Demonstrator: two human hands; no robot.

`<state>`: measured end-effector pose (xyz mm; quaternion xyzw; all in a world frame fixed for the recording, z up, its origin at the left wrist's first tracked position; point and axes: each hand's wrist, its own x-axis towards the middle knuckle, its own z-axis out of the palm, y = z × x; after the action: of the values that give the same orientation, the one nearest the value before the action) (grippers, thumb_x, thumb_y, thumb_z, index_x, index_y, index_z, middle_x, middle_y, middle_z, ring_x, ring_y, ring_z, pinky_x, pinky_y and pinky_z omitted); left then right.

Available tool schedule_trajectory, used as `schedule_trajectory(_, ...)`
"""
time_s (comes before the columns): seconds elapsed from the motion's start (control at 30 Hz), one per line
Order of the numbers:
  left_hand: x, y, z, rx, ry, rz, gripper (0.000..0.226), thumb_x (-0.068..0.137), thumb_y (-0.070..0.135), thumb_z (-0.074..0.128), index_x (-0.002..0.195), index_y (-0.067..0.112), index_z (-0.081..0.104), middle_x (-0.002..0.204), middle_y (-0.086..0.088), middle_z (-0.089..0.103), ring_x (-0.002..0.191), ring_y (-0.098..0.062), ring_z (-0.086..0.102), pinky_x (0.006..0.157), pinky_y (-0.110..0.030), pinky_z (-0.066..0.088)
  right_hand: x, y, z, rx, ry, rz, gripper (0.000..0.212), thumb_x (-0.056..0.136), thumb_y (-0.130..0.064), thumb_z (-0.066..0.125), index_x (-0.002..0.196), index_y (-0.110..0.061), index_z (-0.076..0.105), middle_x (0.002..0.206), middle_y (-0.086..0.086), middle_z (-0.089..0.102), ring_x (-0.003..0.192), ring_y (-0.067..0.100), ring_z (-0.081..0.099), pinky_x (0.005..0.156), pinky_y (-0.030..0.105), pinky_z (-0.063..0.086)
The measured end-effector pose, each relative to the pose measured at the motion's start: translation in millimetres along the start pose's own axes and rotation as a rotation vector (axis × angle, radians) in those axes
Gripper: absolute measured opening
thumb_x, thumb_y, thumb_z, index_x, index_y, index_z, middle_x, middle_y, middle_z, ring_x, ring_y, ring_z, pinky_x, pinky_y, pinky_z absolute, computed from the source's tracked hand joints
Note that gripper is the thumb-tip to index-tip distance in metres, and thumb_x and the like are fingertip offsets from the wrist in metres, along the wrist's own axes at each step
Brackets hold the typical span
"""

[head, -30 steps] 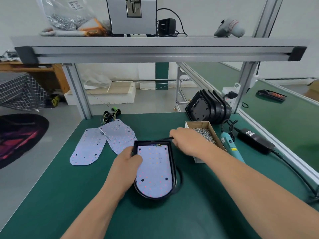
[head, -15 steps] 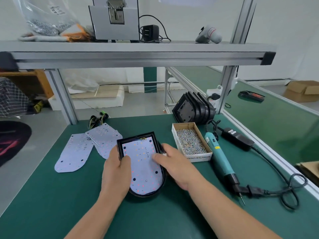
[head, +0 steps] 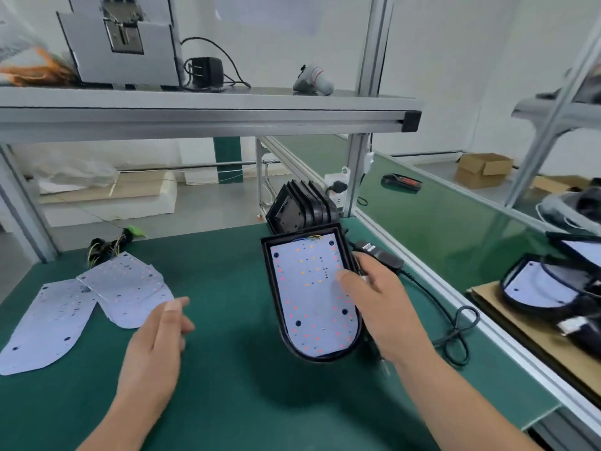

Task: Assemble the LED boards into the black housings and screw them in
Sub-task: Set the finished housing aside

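Right hand (head: 380, 307): grips the black housing (head: 268, 281) by its right edge, thumb pressed on the board's face, fingers curled behind the rim.
Left hand (head: 156, 346): hovers over the table (head: 227, 402), fingers (head: 172, 309) loosely spread, holding nothing.
Black housing: held clear of the table and tilted, flat end away from the person, rounded end nearer.
LED board (head: 309, 297): seated inside the held housing, white face up, red and orange dots showing.
Loose boards (head: 126, 288): lying flat and overlapping on the table's left side, near the left hand.
Spare housings (head: 299, 206): stacked on edge at the table's far side, behind the held one.
Power adapter (head: 379, 253): on the table just beyond the right hand.
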<state>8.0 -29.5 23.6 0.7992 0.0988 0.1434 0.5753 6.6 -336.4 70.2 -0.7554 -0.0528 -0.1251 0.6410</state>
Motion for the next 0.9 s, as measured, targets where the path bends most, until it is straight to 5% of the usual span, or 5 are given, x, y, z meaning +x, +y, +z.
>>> schedule_trajectory(0.33,1,-14,5,0.138,0.039,0.020,0.069,0.087,0.096,0.025,0.122,0.052,0.066,0.093,0.018,0.072,0.081,-0.024,0.067,0.080,-0.053,0.052,-11,-2,-198,-0.125,0.576,-0.039,0.012,0.096,-0.023,0.061,0.096,-0.014,0.069,0.082,-0.005,0.067,0.075,0.015,0.056,0.074,0.036,0.042)
schedule_trajectory(0.47,4,12,20,0.058,-0.012,-0.024,0.044,0.114,0.044,0.037,0.125,0.017,0.070,0.097,-0.022,0.063,0.080,-0.038,0.044,0.099,-0.077,0.041,-19,-10,-269,-0.274,0.786,-0.039,0.024,0.093,-0.034,0.060,0.092,-0.010,0.058,0.075,-0.002,0.050,0.071,0.017,0.044,0.068,0.038,0.033)
schedule_trajectory(0.67,-1,42,24,0.130,-0.220,-0.093,0.045,0.117,0.010,0.020,0.149,-0.012,0.043,0.109,-0.024,0.035,0.074,-0.036,0.016,0.062,-0.039,0.017,-17,-15,-349,-0.470,0.988,0.070,0.038,0.082,-0.045,0.056,0.093,-0.009,0.056,0.080,0.014,0.056,0.069,0.025,0.047,0.065,0.046,0.035)
schedule_trajectory(0.8,-17,58,30,-0.028,-0.227,-0.089,0.051,0.117,0.010,0.019,0.100,0.011,0.068,0.081,-0.021,0.031,0.040,-0.013,0.023,0.057,-0.028,0.013,-13,-2,-385,-0.664,1.064,0.128,0.063,0.085,-0.036,0.054,0.146,-0.028,0.043,0.126,0.014,0.064,0.102,0.039,0.061,0.080,0.055,0.052)
schedule_trajectory(0.9,-6,47,27,-0.026,-0.209,-0.115,0.040,0.117,0.012,0.022,0.132,-0.007,0.054,0.093,-0.023,0.036,0.022,-0.001,0.025,0.059,-0.028,0.015,-7,10,-396,-0.912,1.008,0.118,0.068,0.087,-0.013,0.049,0.152,-0.033,0.039,0.129,0.019,0.058,0.098,0.044,0.062,0.077,0.057,0.056)
